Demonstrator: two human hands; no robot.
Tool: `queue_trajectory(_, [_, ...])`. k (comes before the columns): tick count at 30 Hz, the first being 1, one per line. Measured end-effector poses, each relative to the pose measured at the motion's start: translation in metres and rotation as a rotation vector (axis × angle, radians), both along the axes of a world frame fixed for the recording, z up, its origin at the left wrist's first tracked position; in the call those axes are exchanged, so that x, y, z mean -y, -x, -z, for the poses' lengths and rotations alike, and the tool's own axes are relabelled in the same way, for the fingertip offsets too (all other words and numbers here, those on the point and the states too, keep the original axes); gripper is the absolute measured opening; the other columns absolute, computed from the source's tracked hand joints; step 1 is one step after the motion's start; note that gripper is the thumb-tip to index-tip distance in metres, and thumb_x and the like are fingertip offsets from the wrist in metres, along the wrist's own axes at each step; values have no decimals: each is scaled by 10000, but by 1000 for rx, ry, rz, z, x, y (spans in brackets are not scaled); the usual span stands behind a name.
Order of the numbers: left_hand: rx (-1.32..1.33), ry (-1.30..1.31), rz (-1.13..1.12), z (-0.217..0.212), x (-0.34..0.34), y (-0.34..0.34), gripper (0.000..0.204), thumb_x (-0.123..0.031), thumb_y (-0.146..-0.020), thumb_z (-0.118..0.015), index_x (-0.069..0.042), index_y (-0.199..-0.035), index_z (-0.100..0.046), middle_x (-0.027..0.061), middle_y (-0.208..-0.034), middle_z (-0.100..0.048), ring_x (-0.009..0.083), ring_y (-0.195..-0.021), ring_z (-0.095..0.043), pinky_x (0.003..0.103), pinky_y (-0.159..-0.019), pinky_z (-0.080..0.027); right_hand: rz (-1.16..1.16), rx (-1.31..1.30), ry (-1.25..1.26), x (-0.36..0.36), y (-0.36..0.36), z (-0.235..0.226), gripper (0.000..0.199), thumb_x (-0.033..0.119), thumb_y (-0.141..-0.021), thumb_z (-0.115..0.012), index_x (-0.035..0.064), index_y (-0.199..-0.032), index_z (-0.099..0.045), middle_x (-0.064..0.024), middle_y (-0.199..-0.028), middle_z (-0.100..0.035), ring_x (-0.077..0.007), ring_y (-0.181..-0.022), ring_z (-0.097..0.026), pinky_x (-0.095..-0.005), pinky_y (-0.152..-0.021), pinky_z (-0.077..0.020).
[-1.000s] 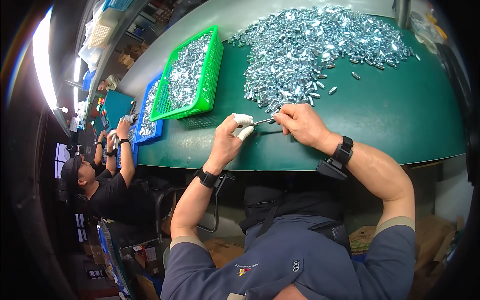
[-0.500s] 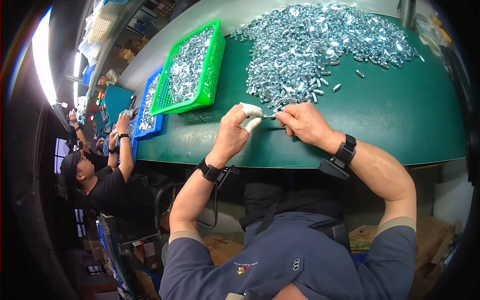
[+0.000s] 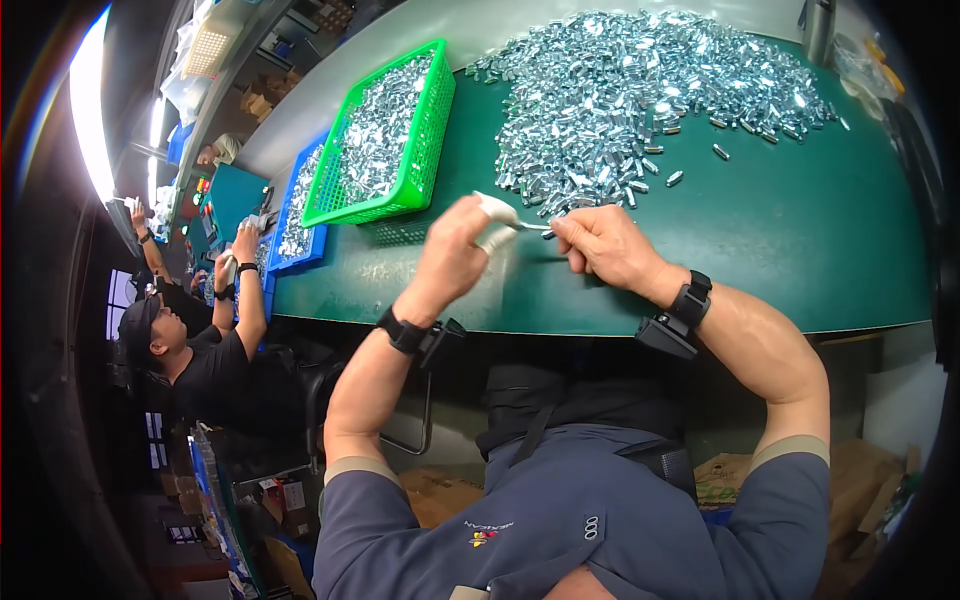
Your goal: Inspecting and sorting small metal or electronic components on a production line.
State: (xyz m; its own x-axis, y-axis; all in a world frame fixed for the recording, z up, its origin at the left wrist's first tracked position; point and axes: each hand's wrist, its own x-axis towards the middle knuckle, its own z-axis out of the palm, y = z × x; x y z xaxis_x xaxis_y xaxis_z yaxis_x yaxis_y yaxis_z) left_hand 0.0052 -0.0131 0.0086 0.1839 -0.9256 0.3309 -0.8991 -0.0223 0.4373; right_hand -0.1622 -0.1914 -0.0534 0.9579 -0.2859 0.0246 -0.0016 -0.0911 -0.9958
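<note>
White coverings wrap the thumb and forefinger of my left hand (image 3: 458,248), which is smeared by motion. Its fingers are closed on a small shiny metal piece (image 3: 533,226) that shows as a thin streak toward the other hand. Thumb and forefinger of my right hand (image 3: 608,246) pinch a small metal piece, of which only a dark end shows. Both hands hover over the green tabletop (image 3: 740,265), just in front of a large pile of small silvery metal sleeves (image 3: 585,130). Their exact form is too small to tell.
Left of the pile stands a green plastic basket (image 3: 425,150) full of the same pieces, partly over a blue tray (image 3: 310,250) also filled with them. A few sleeves lie loose right of the pile. At the far left a co-worker (image 3: 190,345) sits with raised hands.
My left hand has moved a little left and up, away from the right hand. My right hand has stayed almost in place. The co-worker's hands have shifted slightly.
</note>
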Motion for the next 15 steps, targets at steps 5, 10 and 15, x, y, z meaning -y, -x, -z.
queue_trajectory(5, [292,233,-257,-44,-7,-48,191,-68,-845,-795,-72,-1020,-720,114,-1006,-701,321,-952,-676,406,-843,-540,170,125,-26,3,-1,-8,463,357,-1066,-561,20,-775,-688,-38,-584,-643,-113,-526,-568,-306,-535,-454])
queue_trajectory(10, [368,145,-169,-15,1,-31,207,-91,-840,-799,-69,-1033,-728,110,-1023,-685,319,-971,-656,423,-846,-538,220,136,-54,6,-1,-9,470,357,-1071,-555,13,-782,-693,-39,-583,-637,-111,-540,-570,-303,-545,-456])
queue_trajectory(15, [212,-38,-168,35,-3,-8,198,-97,-848,-796,-69,-1036,-739,117,-987,-682,331,-948,-654,415,-829,-536,192,102,-30,0,1,-11,461,349,-1071,-560,13,-784,-694,-40,-583,-638,-111,-546,-573,-302,-549,-455])
